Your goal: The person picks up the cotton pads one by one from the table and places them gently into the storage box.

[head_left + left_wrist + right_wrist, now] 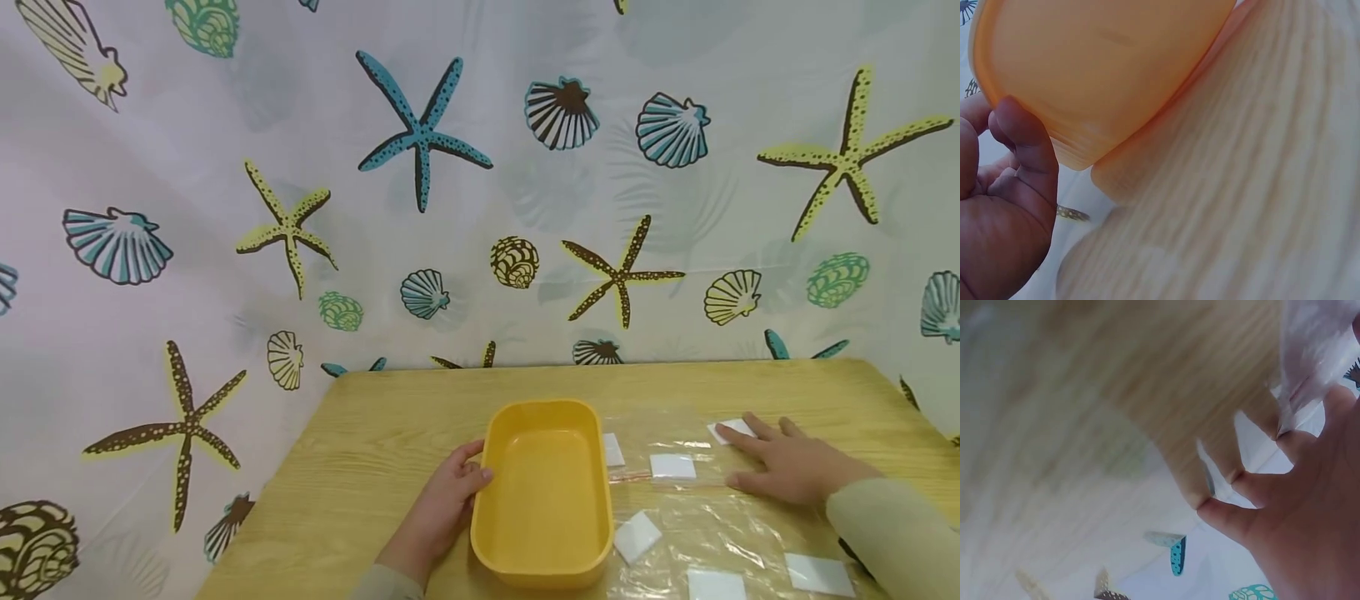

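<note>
A yellow rectangular plastic tub (542, 492) sits on the table, with nothing visible inside. My left hand (447, 497) holds its left rim; in the left wrist view the thumb (1025, 134) lies against the tub wall (1110, 62). To the right of the tub lie clear plastic zip bags (705, 521) with white rectangular pieces on or in them, one of them a white piece (672, 467) near a reddish zip line. My right hand (795, 462) rests with fingers spread at the bags' right side, its fingertips by another white piece (731, 431).
More white pieces lie lower on the bags, including one white piece (637, 536) beside the tub and another (819, 575) near my right sleeve (892, 533). The wooden table (397, 417) ends at a curtain (480, 250) printed with starfish and shells.
</note>
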`<action>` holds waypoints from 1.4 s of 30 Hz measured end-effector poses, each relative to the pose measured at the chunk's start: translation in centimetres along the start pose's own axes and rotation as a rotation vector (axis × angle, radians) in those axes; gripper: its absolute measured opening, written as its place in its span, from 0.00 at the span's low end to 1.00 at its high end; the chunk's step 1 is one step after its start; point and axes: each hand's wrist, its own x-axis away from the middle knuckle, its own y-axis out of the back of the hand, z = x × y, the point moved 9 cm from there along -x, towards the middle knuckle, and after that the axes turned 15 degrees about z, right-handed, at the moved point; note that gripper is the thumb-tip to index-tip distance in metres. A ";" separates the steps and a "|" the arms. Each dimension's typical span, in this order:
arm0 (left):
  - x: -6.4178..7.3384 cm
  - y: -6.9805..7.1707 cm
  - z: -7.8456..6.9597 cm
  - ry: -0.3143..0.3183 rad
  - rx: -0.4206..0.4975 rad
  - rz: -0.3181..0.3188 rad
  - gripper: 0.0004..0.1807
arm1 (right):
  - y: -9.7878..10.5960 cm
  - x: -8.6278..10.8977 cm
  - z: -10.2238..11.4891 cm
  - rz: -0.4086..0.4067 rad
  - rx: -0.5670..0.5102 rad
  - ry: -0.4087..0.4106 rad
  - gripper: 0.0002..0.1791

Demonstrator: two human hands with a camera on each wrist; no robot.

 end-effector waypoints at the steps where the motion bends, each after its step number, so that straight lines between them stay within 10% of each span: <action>1: 0.1 0.1 0.0 0.000 -0.001 -0.004 0.37 | 0.0 -0.2 0.1 -0.005 0.002 -0.004 0.48; 21: 1.4 0.2 0.1 -0.017 0.007 -0.014 0.36 | 0.7 -0.6 0.1 -0.031 -0.012 0.022 0.34; 42: 0.6 -0.3 -0.3 -0.002 -0.040 -0.018 0.34 | 4.5 3.8 4.6 -0.325 0.227 0.002 0.27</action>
